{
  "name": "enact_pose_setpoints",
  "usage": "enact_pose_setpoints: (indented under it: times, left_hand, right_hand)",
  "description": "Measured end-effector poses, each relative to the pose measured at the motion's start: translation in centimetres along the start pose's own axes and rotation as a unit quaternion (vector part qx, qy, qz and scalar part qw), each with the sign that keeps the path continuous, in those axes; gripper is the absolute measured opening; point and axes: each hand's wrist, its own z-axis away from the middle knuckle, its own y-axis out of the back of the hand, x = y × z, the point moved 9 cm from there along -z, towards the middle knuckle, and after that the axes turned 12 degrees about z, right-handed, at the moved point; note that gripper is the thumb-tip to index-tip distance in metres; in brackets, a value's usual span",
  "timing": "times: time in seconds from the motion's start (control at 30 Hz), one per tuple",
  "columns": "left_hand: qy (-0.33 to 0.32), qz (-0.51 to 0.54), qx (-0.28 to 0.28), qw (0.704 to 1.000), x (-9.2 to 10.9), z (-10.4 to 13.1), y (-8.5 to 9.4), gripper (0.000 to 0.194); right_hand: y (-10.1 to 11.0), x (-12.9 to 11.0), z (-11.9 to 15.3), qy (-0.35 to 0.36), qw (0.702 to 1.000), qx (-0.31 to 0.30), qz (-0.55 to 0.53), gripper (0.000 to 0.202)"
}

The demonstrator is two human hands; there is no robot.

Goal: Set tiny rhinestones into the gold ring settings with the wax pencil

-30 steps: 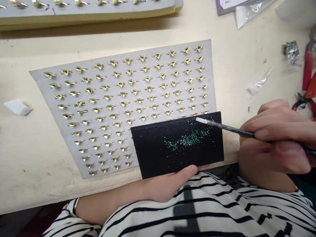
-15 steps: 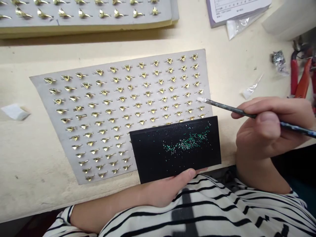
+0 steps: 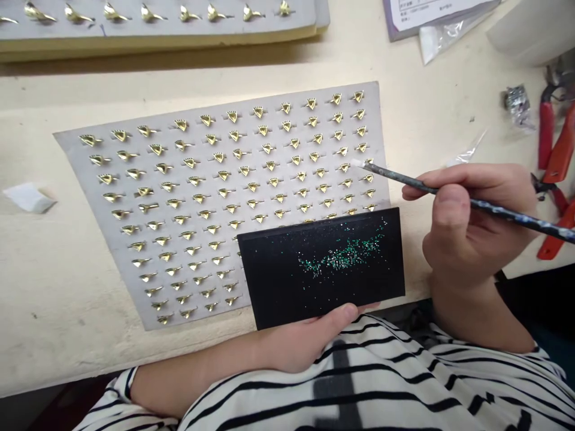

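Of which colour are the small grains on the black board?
The grains look green and whitish, best seen in the head view.

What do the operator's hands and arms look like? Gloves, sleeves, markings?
Left hand and right hand are ungloved, with no watch, bracelet, cables or markings visible. Left sleeve and right sleeve are white with black stripes, matching the top, and end short of the wrists.
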Motion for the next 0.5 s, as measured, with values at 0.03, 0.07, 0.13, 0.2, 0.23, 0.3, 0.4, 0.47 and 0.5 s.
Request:
enact_pose_setpoints:
  times: [0.03,0.07,0.13,0.2,0.23,0.3,0.4,0.47,0.5]
  left_hand:
    - [-0.001,-0.002,0.001,1.0,0.01,0.01,0.04,0.051]
    - [-0.002,-0.004,0.002,1.0,0.03,0.01,0.08,0.051]
    - [0.001,-0.003,-0.002,1.0,-0.05,0.02,0.01,0.051]
    - [0.005,0.008,-0.009,1.0,-0.15,0.01,-0.14,0.052]
    - [0.007,0.014,-0.012,1.0,-0.19,0.0,-0.21,0.052]
    - [0.001,0.019,-0.012,1.0,-0.1,-0.02,-0.24,0.053]
    - [-0.008,0.01,-0.006,1.0,0.1,-0.05,-0.13,0.052]
    - [-0.009,0.003,-0.002,1.0,0.12,-0.05,-0.02,0.051]
    - [-0.01,0.001,0.0,1.0,0.13,-0.05,0.01,0.051]
  right_hand:
    - [-0.03,0.0,0.0,0.001,1.0,-0.002,-0.001,0.014]
    - [-0.02,-0.02,0.01,0.003,1.0,-0.001,-0.003,0.014]
    - [0.01,-0.05,0.01,0.003,1.0,-0.002,-0.005,0.015]
    - [-0.06,-0.12,0.01,0.001,1.0,-0.012,0.0,0.015]
    - [-0.12,-0.15,0.01,0.0,1.0,-0.019,0.002,0.015]
    - [-0.22,-0.21,0.01,-0.002,1.0,-0.028,0.007,0.015]
    - [-0.21,-0.22,0.01,0.0,1.0,-0.026,0.008,0.016]
    - [-0.27,-0.16,0.02,0.001,1.0,-0.026,0.008,0.016]
    - [-0.29,-0.15,0.03,0.002,1.0,-0.026,0.008,0.016]
